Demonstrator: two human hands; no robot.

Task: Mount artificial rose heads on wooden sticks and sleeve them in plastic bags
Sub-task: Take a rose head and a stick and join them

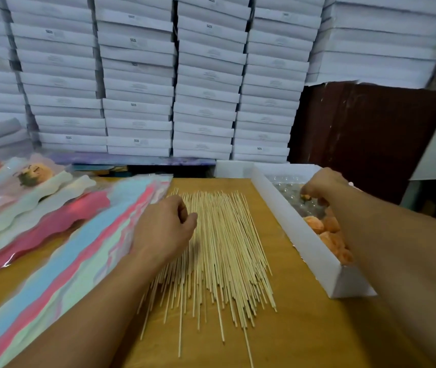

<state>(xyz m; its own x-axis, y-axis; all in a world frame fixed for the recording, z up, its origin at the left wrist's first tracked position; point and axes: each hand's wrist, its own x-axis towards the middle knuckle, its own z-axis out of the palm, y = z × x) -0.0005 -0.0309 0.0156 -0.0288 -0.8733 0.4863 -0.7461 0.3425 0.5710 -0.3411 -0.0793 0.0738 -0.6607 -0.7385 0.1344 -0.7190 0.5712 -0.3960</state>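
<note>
A spread of thin wooden sticks (219, 251) lies on the wooden table (299, 330) in the middle. My left hand (164, 229) hovers over the sticks' left side with fingers curled; whether it pinches a stick is hidden. On the right stands a long white box (304, 243) holding orange rose heads (328, 232) on bubble wrap. My right hand (320, 184) reaches into the box and pinches a small orange rose head (305, 197). Pastel plastic bags (79, 251) lie stacked at the left.
Sleeved finished roses (30, 175) lie at the far left. Stacks of flat white boxes (137, 83) fill the wall behind the table. A dark brown panel (365, 136) stands at the back right.
</note>
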